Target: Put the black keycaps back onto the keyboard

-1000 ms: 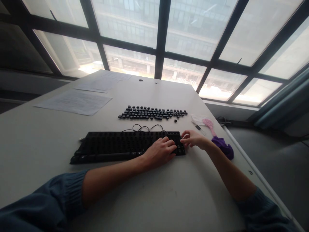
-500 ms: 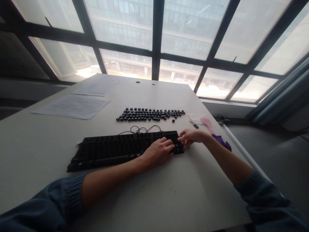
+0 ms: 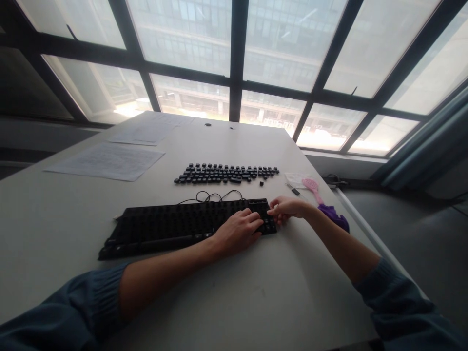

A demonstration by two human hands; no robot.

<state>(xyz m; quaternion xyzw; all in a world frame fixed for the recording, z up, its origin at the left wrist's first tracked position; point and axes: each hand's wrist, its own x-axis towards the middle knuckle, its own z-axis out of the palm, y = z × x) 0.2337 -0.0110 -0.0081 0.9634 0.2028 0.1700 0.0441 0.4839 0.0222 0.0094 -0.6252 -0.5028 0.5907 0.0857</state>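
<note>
Print on the papers [image 3: 106, 161], beyond and left of both hands, and any legends on the loose keycaps [image 3: 226, 174] ahead are too faint or small to read. The left hand [image 3: 239, 226] lies loosely bent over the right part of the keyboard [image 3: 157, 226], hiding keys; the right hand [image 3: 287, 208], fingers nearly together, is at its right edge, and whether either grips anything cannot be told.

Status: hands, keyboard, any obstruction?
Left hand over right part of keyboard. Right hand at its right edge, grip unclear. Left hand blocks some keys; loose keycaps laid out beyond.
</note>
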